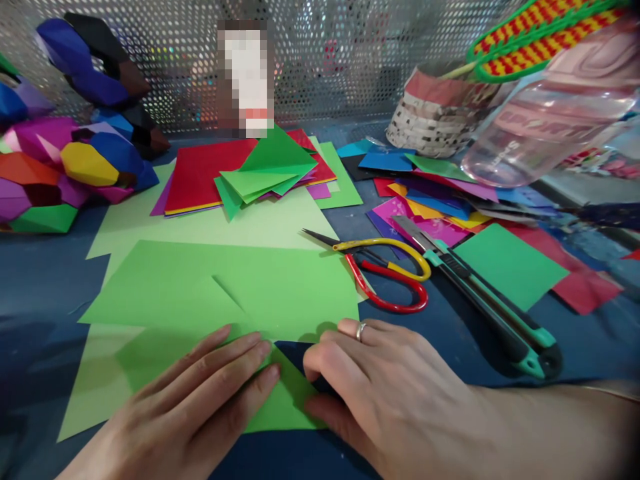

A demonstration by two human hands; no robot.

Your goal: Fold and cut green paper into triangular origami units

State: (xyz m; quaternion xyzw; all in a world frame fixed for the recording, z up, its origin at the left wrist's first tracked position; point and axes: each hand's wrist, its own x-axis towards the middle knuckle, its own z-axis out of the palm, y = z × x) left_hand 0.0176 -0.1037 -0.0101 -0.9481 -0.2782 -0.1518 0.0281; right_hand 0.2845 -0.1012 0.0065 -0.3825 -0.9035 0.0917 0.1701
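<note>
My left hand (200,393) lies flat with its fingers stretched out, pressing on a light green sheet of paper (290,383). My right hand (375,380), with a ring on one finger, has its fingers curled and its thumb at the right corner of that sheet; the fingertips are partly hidden. Just beyond both hands lies a larger green sheet (295,287) with a short slit or crease, over paler green paper (90,393). Scissors (385,267) with red and yellow handles rest at its right edge. A green and black utility knife (480,293) lies further right, blade out.
Red paper (205,170) and folded green pieces (273,167) are stacked at the back. Colored scraps (425,200) lie right, near a clear bottle (540,127) and a woven basket (430,120). Faceted paper shapes (90,160) stand left. A perforated metal panel (325,73) closes the back.
</note>
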